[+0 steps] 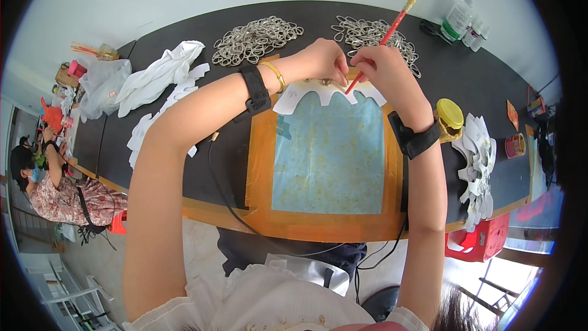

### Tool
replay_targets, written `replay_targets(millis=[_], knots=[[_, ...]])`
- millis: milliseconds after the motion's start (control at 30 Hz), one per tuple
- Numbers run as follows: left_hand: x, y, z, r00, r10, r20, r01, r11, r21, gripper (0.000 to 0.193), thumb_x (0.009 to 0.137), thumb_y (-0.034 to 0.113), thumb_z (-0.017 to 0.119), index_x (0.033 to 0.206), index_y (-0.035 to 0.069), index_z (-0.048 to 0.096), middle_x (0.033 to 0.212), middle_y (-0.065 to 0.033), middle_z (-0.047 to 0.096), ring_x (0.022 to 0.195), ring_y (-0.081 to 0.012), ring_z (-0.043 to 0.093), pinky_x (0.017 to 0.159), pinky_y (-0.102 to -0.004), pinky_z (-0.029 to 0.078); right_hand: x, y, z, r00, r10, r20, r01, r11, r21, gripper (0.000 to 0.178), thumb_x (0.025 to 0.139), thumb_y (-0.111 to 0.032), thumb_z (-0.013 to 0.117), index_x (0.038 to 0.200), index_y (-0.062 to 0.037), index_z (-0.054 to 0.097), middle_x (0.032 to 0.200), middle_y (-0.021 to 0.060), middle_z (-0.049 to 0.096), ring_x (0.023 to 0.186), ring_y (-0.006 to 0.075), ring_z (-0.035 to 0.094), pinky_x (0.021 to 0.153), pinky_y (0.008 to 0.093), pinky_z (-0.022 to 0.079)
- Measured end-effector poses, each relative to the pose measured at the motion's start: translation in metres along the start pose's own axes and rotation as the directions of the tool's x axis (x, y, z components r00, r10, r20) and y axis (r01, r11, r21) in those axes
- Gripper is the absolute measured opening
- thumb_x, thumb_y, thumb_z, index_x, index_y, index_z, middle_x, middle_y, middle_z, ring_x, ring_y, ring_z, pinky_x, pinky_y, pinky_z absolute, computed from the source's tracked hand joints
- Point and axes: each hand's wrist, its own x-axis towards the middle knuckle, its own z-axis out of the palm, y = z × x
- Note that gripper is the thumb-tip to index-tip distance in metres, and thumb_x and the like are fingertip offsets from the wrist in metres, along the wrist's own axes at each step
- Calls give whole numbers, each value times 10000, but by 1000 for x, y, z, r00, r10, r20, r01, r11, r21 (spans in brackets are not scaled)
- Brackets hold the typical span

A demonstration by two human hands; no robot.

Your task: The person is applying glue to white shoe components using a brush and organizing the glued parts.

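Note:
My right hand (383, 64) grips a thin red-handled brush (395, 26), its yellowish bristle end up. The lower, pointed end meets a white scalloped piece (317, 93) at the top of a blue, stained work sheet (324, 159). On the other side of that point, my left hand (326, 61) has its fingers bent down and pressed together at the piece's upper edge. What they pinch, if anything, is too small to tell. A small metal ring (326, 82) shows just below this hand.
Two heaps of metal rings (254, 40) (392, 40) lie beyond my hands. White cloth (162, 76) and a plastic bag (104, 86) are left. A yellow-lidded jar (450, 113), stacked white pieces (476, 165) and bottles (458, 19) stand right. A cable (223, 187) crosses the table edge. Another person (67, 202) sits far left.

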Motion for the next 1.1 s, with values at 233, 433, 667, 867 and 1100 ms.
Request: replay_targets(millis=[233, 433, 667, 867, 1100], knots=[[1, -5, 4, 1000, -6, 10, 6, 1000, -3, 283, 658, 200, 864, 874, 39, 778, 820, -100, 751, 737, -200, 717, 686, -313, 554, -1, -3, -1, 1000, -17, -10, 17, 1000, -15, 128, 832, -13, 576, 859, 46, 686, 681, 172, 639, 629, 300, 627, 659, 359, 505], [4, -4, 3, 997, -54, 54, 51, 997, 60, 262, 670, 220, 856, 876, 74, 787, 832, -79, 755, 740, -202, 719, 692, -316, 557, -1, -3, 0, 1000, -19, -15, 19, 1000, -10, 137, 829, -16, 574, 862, 47, 691, 674, 175, 640, 626, 311, 627, 654, 360, 504], [4, 14, 1, 989, -129, 72, 111, 970, 218, 238, 708, 246, 833, 895, 105, 790, 868, -95, 753, 819, -224, 719, 722, -344, 559, 0, -4, 0, 999, -39, -13, 38, 999, -13, 132, 826, -12, 577, 861, 47, 690, 671, 176, 645, 622, 309, 635, 650, 357, 507], [6, -11, -32, 977, -37, -209, 51, 997, 59, 325, 785, 240, 802, 1047, 54, 751, 941, -120, 749, 862, -229, 719, 808, -342, 558, -1, -6, -2, 1000, -8, -1, 8, 1000, -12, 119, 835, 5, 579, 871, 62, 678, 674, 172, 651, 637, 286, 663, 641, 351, 512], [-19, -90, -79, 968, 29, -250, 59, 940, 337, 157, 775, 128, 777, 899, 39, 739, 870, -138, 730, 816, -259, 707, 756, -349, 546, 1, -5, -2, 1000, -20, 2, 20, 1000, 16, 128, 846, 6, 584, 901, 66, 682, 714, 173, 668, 647, 275, 674, 652, 343, 527]])
